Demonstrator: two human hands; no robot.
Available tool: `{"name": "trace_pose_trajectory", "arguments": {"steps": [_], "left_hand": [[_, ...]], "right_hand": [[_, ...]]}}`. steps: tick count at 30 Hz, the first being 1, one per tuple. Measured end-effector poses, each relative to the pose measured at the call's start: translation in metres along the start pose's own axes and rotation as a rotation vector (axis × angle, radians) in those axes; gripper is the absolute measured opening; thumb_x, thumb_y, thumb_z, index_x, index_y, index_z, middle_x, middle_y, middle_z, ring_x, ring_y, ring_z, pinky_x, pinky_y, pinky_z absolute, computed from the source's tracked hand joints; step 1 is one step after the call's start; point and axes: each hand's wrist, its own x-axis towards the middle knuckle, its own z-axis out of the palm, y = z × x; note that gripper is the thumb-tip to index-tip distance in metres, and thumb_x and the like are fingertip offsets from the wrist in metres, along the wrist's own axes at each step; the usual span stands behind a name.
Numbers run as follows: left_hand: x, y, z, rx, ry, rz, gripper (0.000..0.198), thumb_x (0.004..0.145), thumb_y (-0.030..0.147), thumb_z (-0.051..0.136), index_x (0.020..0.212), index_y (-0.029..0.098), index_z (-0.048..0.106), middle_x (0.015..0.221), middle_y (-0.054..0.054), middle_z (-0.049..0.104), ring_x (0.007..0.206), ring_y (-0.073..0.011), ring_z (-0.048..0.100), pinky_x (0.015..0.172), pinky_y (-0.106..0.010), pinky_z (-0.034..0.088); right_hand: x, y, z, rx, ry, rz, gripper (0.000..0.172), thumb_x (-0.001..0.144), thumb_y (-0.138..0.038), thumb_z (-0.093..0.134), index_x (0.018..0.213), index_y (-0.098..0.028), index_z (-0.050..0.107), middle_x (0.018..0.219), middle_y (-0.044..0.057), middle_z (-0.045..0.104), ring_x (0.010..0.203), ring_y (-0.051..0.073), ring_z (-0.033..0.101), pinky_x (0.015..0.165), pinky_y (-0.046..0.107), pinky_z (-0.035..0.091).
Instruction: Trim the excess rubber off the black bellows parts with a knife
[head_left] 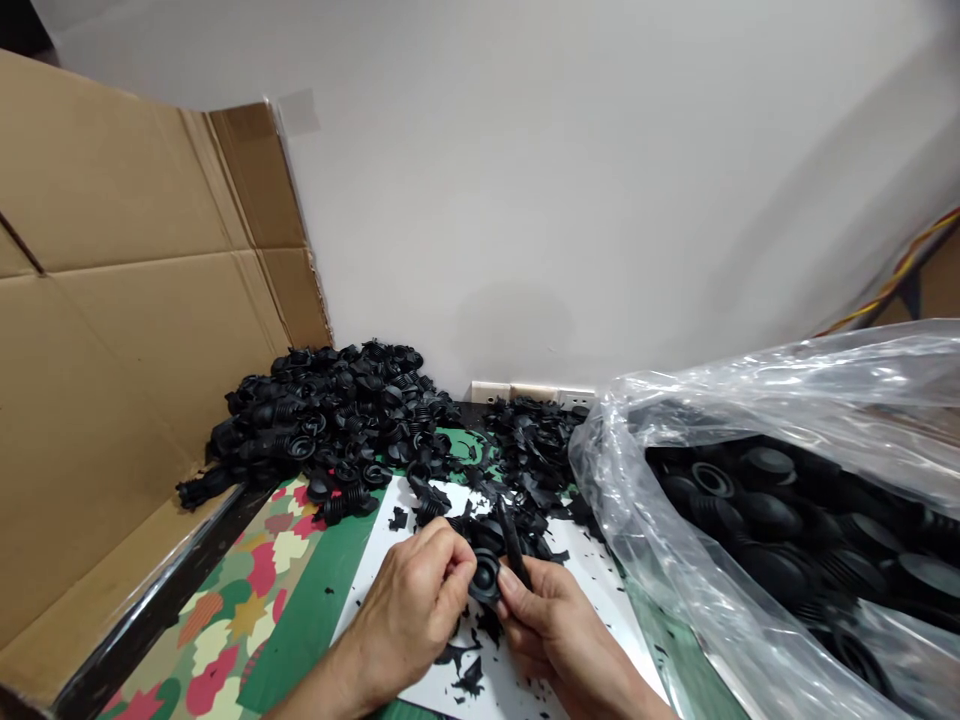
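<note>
A round black rubber boot [486, 576] with raised rings faces up between my two hands, over a white sheet. The curled fingers of my left hand [420, 590] close on its left edge; what the fingertips pinch there is partly hidden. My right hand [546, 612] holds the boot's right edge between thumb and fingers. A slim black tool [513, 535] also sticks up from my right hand, its kind unclear. Torn black rubber scraps [471, 678] lie on the white sheet [375, 570] beneath and around the hands.
A pile of black ribbed rubber parts [352, 400] stands at the back left, beside a cardboard box wall [135, 350]. Black scraps [536, 440] are heaped near the wall socket strip [532, 394]. On the right, a clear plastic bag [622, 480] holds more rubber parts [772, 510].
</note>
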Motion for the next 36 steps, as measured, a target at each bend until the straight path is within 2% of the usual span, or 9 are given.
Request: {"name": "trace_pose_trajectory", "arguments": {"steps": [4, 9, 15, 18, 20, 22, 25, 30, 36], "left_hand": [[0.001, 0.001, -0.002, 0.166, -0.009, 0.11, 0.021, 0.09, 0.012, 0.04, 0.077, 0.019, 0.055, 0.073, -0.002, 0.058, 0.065, -0.0156, 0.054, 0.059, -0.027, 0.042], [0.001, 0.005, -0.001, 0.394, -0.014, 0.258, 0.024, 0.089, 0.009, 0.039, 0.08, 0.017, 0.06, 0.072, -0.004, 0.06, 0.062, -0.0183, 0.054, 0.058, -0.031, 0.042], [0.004, 0.007, -0.002, 0.514, -0.067, 0.326, 0.023, 0.087, 0.008, 0.041, 0.073, 0.017, 0.058, 0.069, -0.004, 0.06, 0.06, -0.0188, 0.054, 0.055, -0.031, 0.042], [0.006, 0.005, -0.002, 0.545, -0.094, 0.388, 0.022, 0.086, 0.008, 0.042, 0.07, 0.017, 0.056, 0.067, -0.004, 0.059, 0.057, -0.0186, 0.052, 0.052, -0.031, 0.039], [0.008, 0.004, -0.002, 0.534, -0.078, 0.404, 0.024, 0.086, 0.009, 0.04, 0.07, 0.017, 0.055, 0.065, -0.004, 0.058, 0.055, -0.0185, 0.05, 0.05, -0.031, 0.039], [0.008, 0.003, -0.001, 0.486, -0.042, 0.387, 0.025, 0.087, 0.009, 0.037, 0.071, 0.018, 0.054, 0.066, -0.004, 0.057, 0.055, -0.0183, 0.05, 0.051, -0.031, 0.039], [0.007, 0.002, 0.0, 0.345, 0.002, 0.289, 0.023, 0.088, 0.011, 0.037, 0.076, 0.018, 0.054, 0.069, -0.003, 0.057, 0.058, -0.0171, 0.052, 0.053, -0.029, 0.041], [0.002, 0.003, 0.0, 0.115, 0.022, 0.121, 0.019, 0.089, 0.011, 0.041, 0.081, 0.02, 0.056, 0.074, 0.0, 0.058, 0.062, -0.014, 0.057, 0.055, -0.026, 0.042], [0.003, 0.007, 0.0, 0.137, 0.005, 0.086, 0.019, 0.089, 0.01, 0.042, 0.081, 0.019, 0.057, 0.074, -0.001, 0.058, 0.061, -0.0145, 0.057, 0.055, -0.026, 0.041]], "right_hand": [[0.002, 0.002, -0.003, -0.053, 0.023, -0.021, 0.047, 0.063, -0.059, 0.07, 0.063, -0.02, 0.044, 0.046, -0.012, 0.025, 0.039, 0.003, 0.012, 0.039, 0.021, 0.009], [0.008, 0.007, -0.009, -0.237, 0.067, -0.1, 0.049, 0.062, -0.065, 0.066, 0.062, -0.019, 0.048, 0.046, -0.01, 0.028, 0.042, 0.006, 0.021, 0.042, 0.023, 0.019], [0.001, 0.0, -0.007, -0.422, 0.087, -0.215, 0.041, 0.07, -0.057, 0.062, 0.063, -0.018, 0.054, 0.051, -0.006, 0.036, 0.052, 0.012, 0.033, 0.049, 0.024, 0.028], [-0.004, -0.008, -0.003, -0.487, 0.097, -0.237, 0.037, 0.066, -0.053, 0.066, 0.062, -0.017, 0.055, 0.057, -0.003, 0.046, 0.059, 0.015, 0.039, 0.053, 0.025, 0.033], [-0.006, -0.011, -0.001, -0.506, 0.089, -0.237, 0.036, 0.061, -0.049, 0.071, 0.062, -0.017, 0.055, 0.059, -0.003, 0.046, 0.061, 0.015, 0.04, 0.054, 0.026, 0.034], [-0.006, -0.014, 0.001, -0.481, 0.071, -0.237, 0.036, 0.058, -0.046, 0.074, 0.062, -0.017, 0.054, 0.059, -0.004, 0.044, 0.06, 0.014, 0.039, 0.054, 0.026, 0.033], [-0.003, -0.01, 0.0, -0.396, 0.08, -0.234, 0.032, 0.062, -0.044, 0.072, 0.068, -0.016, 0.056, 0.061, -0.003, 0.046, 0.06, 0.014, 0.04, 0.055, 0.026, 0.034], [0.008, 0.015, -0.015, -0.286, 0.165, -0.151, 0.034, 0.068, -0.045, 0.067, 0.087, -0.018, 0.064, 0.053, -0.004, 0.047, 0.051, 0.014, 0.041, 0.048, 0.026, 0.032], [0.015, 0.032, -0.028, -0.197, 0.209, -0.092, 0.045, 0.069, -0.045, 0.067, 0.105, -0.019, 0.062, 0.049, -0.005, 0.046, 0.047, 0.014, 0.042, 0.046, 0.026, 0.032]]}}
